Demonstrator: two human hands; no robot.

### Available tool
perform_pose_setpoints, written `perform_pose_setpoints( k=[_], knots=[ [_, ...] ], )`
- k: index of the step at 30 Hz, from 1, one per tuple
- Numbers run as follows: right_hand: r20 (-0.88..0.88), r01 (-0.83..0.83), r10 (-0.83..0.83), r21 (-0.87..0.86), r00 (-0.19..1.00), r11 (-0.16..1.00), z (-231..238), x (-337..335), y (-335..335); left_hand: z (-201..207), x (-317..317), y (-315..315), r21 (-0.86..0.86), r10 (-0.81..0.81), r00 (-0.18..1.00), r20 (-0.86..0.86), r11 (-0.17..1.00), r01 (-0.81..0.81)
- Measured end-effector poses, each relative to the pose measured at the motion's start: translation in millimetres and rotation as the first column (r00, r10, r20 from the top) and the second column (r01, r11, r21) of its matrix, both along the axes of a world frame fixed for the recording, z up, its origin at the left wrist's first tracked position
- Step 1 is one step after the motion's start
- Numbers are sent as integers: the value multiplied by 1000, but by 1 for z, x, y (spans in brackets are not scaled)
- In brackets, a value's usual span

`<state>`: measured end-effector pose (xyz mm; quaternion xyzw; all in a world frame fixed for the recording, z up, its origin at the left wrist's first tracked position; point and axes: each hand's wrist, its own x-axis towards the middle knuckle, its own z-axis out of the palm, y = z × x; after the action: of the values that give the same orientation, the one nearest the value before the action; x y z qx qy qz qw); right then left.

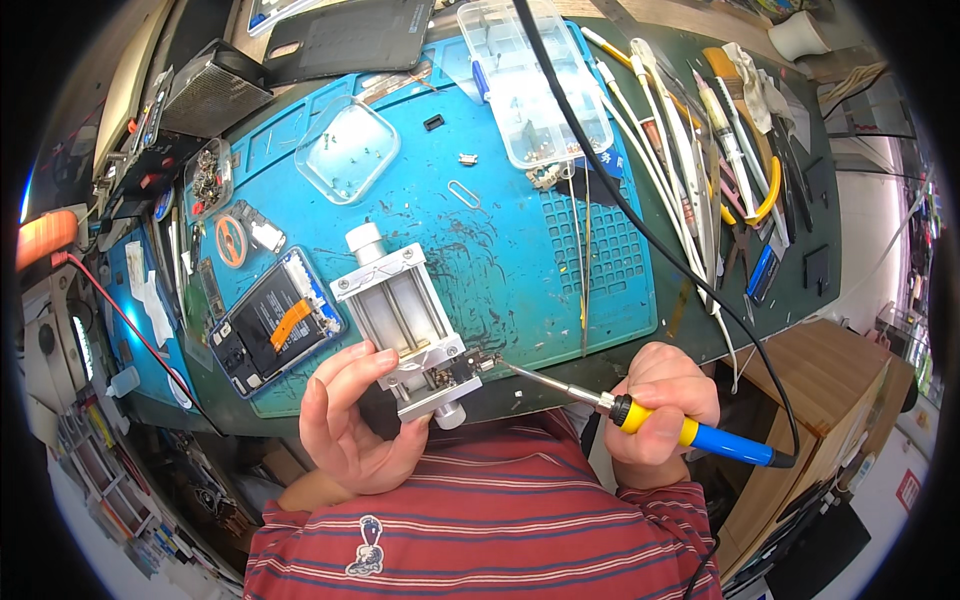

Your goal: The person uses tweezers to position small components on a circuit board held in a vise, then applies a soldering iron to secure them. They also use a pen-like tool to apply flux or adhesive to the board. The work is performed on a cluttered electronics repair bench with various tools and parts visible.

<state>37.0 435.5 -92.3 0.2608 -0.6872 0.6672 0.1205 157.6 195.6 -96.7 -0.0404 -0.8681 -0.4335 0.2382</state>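
Observation:
A silver metal clamp (425,355) with knobs at both ends stands at the mat's near edge. In its near jaws sits a small dark circuit board (455,371), with a little metal connector at its right side. My left hand (355,430) steadies the clamp, fingertips on its left side and thumb at the near bar by the knob. My right hand (660,400) is wrapped round a yellow and blue soldering iron (735,444). The iron points left, its tip at the connector's edge; whether they touch I cannot tell.
Left of the clamp lies an opened phone (275,325). Beyond it on the blue mat (480,250) are a clear tray (348,150) and a compartment box (540,90). Pens, tweezers and pliers (738,245) crowd the right. The iron's black cable (640,215) crosses the bench.

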Motion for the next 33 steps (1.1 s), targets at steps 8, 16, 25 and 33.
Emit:
perform_pose_setpoints(
  k=[8,16,25,33],
  knots=[
    [18,-10,9,41,1000,999,2,0,2,0,1,2,6,23,1000,1,1000,-23],
    [29,-20,18,65,999,998,5,0,2,-1,1,3,20,24,1000,-6,1000,-24],
    [66,166,-158,-152,985,974,0,1,-9,0,1,4,34,40,999,12,999,-40],
    [62,89,-79,-181,995,980,-7,1,3,4,0,3,4,41,999,25,999,-41]
  ],
)
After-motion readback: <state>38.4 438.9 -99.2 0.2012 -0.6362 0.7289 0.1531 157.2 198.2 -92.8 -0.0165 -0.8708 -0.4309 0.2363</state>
